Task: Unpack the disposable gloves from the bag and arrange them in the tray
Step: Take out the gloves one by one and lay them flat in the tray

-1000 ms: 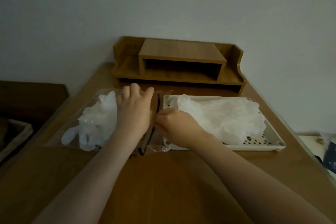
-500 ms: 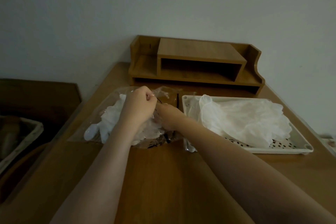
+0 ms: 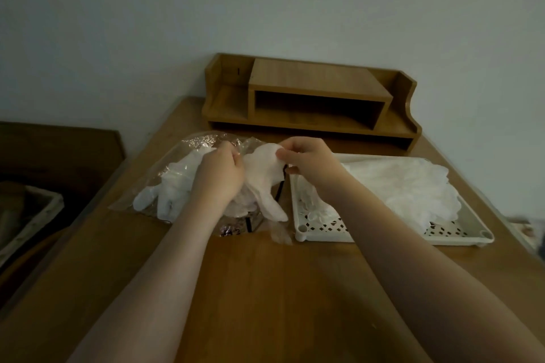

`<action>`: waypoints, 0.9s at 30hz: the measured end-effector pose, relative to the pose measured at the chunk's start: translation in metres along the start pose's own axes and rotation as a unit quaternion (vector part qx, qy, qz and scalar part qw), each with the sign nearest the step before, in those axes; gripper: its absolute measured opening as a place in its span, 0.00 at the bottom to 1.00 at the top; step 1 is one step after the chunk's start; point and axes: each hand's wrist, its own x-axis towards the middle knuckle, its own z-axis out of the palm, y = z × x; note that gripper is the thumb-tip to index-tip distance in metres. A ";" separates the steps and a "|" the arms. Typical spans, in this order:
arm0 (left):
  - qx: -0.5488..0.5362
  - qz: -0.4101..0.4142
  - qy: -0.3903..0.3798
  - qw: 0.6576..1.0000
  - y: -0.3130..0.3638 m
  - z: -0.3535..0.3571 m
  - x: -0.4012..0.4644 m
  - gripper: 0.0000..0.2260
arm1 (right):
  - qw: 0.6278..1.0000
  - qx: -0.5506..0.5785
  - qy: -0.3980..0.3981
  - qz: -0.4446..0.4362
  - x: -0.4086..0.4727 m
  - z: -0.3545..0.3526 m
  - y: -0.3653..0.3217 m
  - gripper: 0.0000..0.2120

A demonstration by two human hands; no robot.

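Observation:
A clear plastic bag (image 3: 188, 153) lies on the wooden desk, with several white disposable gloves (image 3: 171, 188) inside it. My left hand (image 3: 219, 175) grips the bag's open edge. My right hand (image 3: 308, 163) pinches the cuff of one white glove (image 3: 264, 183), which hangs between the two hands with its fingers pointing down. To the right stands a white perforated tray (image 3: 324, 228) that holds a pile of white gloves (image 3: 413, 188).
A wooden desk organizer (image 3: 312, 97) stands against the wall behind the bag and tray. A low dark surface with a basket (image 3: 32, 215) sits left of the desk. Bare desk top (image 3: 265, 289) stretches toward me between my forearms.
My right hand has drawn one glove out of the bag's mouth and lifted it toward the tray. My left hand stays on the bag's edge. The camera view shifted left.

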 end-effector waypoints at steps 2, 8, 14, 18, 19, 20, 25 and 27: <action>0.018 -0.013 -0.009 1.000 0.000 0.003 -0.002 0.09 | 0.993 0.108 -0.003 0.054 -0.003 -0.005 0.004 0.07; -0.068 0.169 0.017 0.983 0.008 0.003 -0.005 0.16 | 0.980 0.173 0.001 0.099 -0.004 0.000 0.026 0.05; -0.005 0.193 -0.077 0.978 0.000 0.008 -0.003 0.14 | 0.969 0.230 -0.087 0.020 -0.009 -0.001 0.028 0.15; -0.007 0.205 -0.033 0.978 -0.002 0.004 0.001 0.03 | 0.976 0.208 -0.064 0.018 -0.011 -0.003 0.028 0.05; -0.021 0.220 -0.035 0.975 -0.002 0.003 0.001 0.03 | 0.978 0.197 -0.054 0.044 -0.011 -0.003 0.027 0.07; -0.031 0.244 -0.038 0.969 -0.001 0.002 0.000 0.06 | 0.974 0.202 -0.051 0.089 -0.010 -0.003 0.027 0.11; -0.030 0.326 -0.061 0.943 0.004 0.004 -0.007 0.20 | 0.950 0.229 -0.058 0.202 0.000 0.004 0.022 0.15; -0.011 0.312 -0.079 0.947 0.004 0.004 -0.007 0.23 | 0.967 0.200 -0.023 0.158 0.005 0.007 0.026 0.09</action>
